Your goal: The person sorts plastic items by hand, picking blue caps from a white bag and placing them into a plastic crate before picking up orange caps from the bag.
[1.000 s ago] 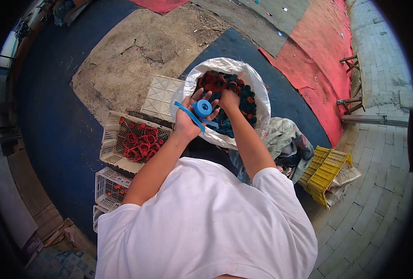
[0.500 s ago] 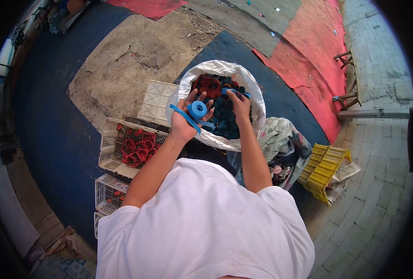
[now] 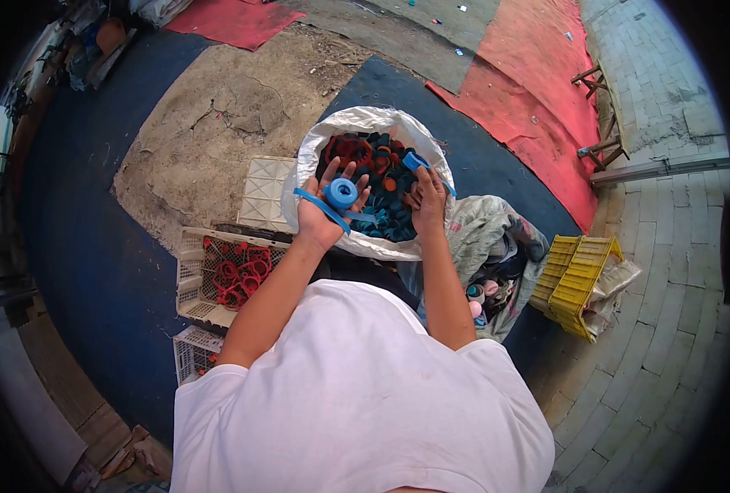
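Observation:
My left hand (image 3: pixel 319 223) is palm up with fingers spread, and a round blue plastic cap (image 3: pixel 341 193) with a hole in its middle rests on it. A blue strap (image 3: pixel 320 209) crosses the same palm. Between the thumb and fingers of my right hand (image 3: pixel 431 204) is another blue plastic cap (image 3: pixel 416 161) with a strap end showing beside it. Both hands are over an open white woven sack (image 3: pixel 398 121). Inside lie many dark teal, red and orange plastic pieces (image 3: pixel 392 218).
Left of the sack stands a cream crate (image 3: pixel 191 279) with red plastic rings, another white crate (image 3: pixel 191 353) below it. A grey-green bag (image 3: pixel 480 222) of mixed items is at right, beside yellow crates (image 3: pixel 574 279). A wooden stool (image 3: pixel 603 152) stands farther right.
My right hand has moved slightly right and lower, and its blue cap now shows more plainly. My left hand still carries its cap. The whole view has shifted a little.

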### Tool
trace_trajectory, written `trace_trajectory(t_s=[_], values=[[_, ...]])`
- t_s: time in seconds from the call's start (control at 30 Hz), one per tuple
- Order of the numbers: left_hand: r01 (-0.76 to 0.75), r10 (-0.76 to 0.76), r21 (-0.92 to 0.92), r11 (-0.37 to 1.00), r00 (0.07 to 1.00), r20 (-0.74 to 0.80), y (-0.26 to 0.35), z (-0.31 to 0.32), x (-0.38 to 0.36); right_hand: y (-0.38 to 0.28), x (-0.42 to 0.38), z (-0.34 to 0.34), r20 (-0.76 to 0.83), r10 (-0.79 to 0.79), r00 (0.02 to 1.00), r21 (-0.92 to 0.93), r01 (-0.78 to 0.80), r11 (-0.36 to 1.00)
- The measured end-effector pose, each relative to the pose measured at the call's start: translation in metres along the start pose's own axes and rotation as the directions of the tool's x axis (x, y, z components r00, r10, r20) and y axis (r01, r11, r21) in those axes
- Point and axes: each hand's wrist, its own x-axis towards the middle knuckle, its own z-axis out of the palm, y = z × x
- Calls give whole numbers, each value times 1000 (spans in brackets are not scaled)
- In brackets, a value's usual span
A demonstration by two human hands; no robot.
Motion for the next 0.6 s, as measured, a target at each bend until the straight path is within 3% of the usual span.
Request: trace_trajectory(t_s=[0.13,0.27,0.37,0.47,0.6], values=[[-18,18,6,1000,1000,-3,-2,2,0,-2,-12,6,30,-6,1000,4,6,1000],[-29,29,20,999,1000,-6,-3,2,-1,-8,-44,40,127,-26,992,-139,44,989],[-30,29,95,995,999,16,1,-18,6,5,-55,54,300,-221,928,-425,338,840],[-40,33,119,992,998,54,-2,-21,6,-5,-86,82,432,-154,889,-472,368,801],[-49,30,99,994,982,186,-7,-12,-7,9,-92,88,587,-217,780,-587,594,549]])
